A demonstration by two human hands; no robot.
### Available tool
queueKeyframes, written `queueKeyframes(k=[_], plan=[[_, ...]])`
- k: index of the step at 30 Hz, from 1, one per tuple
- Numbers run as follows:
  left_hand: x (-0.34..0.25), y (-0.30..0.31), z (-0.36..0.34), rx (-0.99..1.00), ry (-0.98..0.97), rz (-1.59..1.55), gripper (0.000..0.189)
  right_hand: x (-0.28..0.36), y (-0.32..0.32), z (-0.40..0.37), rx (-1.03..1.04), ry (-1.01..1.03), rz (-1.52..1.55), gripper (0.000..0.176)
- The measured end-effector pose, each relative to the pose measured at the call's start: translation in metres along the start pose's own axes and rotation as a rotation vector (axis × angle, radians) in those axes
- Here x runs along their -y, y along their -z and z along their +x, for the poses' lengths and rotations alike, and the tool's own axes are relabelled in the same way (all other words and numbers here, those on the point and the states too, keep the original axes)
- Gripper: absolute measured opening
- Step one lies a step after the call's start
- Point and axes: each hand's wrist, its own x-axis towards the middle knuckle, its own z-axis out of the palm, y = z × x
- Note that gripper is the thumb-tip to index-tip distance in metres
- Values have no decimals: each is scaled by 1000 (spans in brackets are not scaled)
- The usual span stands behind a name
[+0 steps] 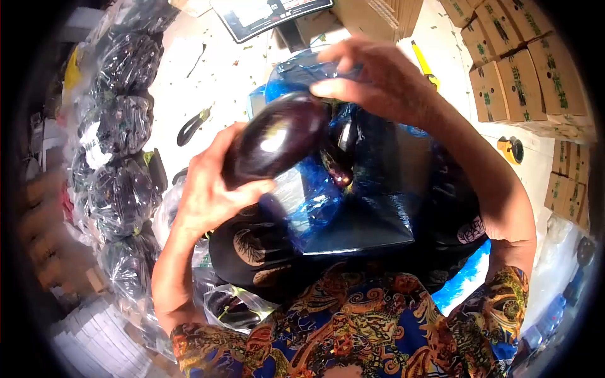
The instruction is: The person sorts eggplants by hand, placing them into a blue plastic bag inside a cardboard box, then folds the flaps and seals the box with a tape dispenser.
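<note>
On my far left, a tall pile of packs (120, 132) runs up the side. Each pack is a clear sack full of dark eggplants. Next to the pile, a thin eggplant (192, 126) lies alone on the pale floor (233, 82).

Then comes my left hand (208, 189). It is wrapped around the low end of a big eggplant (277, 138), with my thumb under it and my fingers over the top. The grip is snug. The eggplant is purple and shiny, and it tilts up to the right. Its top end sits at the mouth of the bag (321, 201).

The bag is blue and see-through, and it rests in front of my chest. A small eggplant (340, 167) is already in it, just below the big one.

My right hand (378, 79) is above the bag. Its fingers are closed on the bag's top edge and hold it up.

Past that hand, a yellow cutter (423, 63) lies on the floor. Further right, brown boxes (523, 82) with green print stand in rows. A yellow tape (513, 150) sits on the floor just below them.
</note>
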Motion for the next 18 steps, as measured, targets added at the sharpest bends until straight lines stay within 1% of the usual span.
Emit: queueKeyframes(k=[1, 2, 3, 6, 7, 9, 10, 12, 13, 14, 15, 16, 17, 18], plan=[[1, 6, -5, 73, 161, -184, 72, -18, 1, 5, -300, 396, -251, 49], [3, 6, -10, 141, 266, -350, 70, -23, 2, 3, -355, 407, -329, 50], [0, -1, -13, 144, 326, -494, 69, -29, 4, 1, -409, 421, -404, 53], [-9, -7, -11, 298, 412, -421, 67, -32, -6, -14, -199, 82, -473, 54], [-14, -11, -6, 360, 454, -378, 66, -32, -6, -13, -180, 44, -511, 52], [-31, -24, 1, 336, 509, -363, 65, -22, -2, -7, -141, -32, -584, 48], [-22, -35, 4, 325, 466, -398, 64, -19, 0, -10, -102, -41, -590, 42], [-18, -52, 12, 302, 618, -573, 63, -15, 4, -17, -29, -67, -603, 29], [-16, -62, 15, 289, 695, -663, 62, -18, 4, -18, 86, -96, -669, 25], [-11, -75, 17, 232, 733, -756, 59, -24, 1, -18, 203, -123, -732, 21], [-7, -82, 22, 270, 757, -811, 57, -32, -1, -18, 320, -151, -796, 18], [-7, -94, 23, 213, 722, -830, 59, -49, -5, -19, 308, -114, -762, 15], [-9, -107, 26, 155, 686, -847, 61, -58, -6, -18, 186, -131, -630, 16], [-10, -114, 29, 198, 678, -913, 66, -64, -6, -16, 67, -145, -497, 17]])
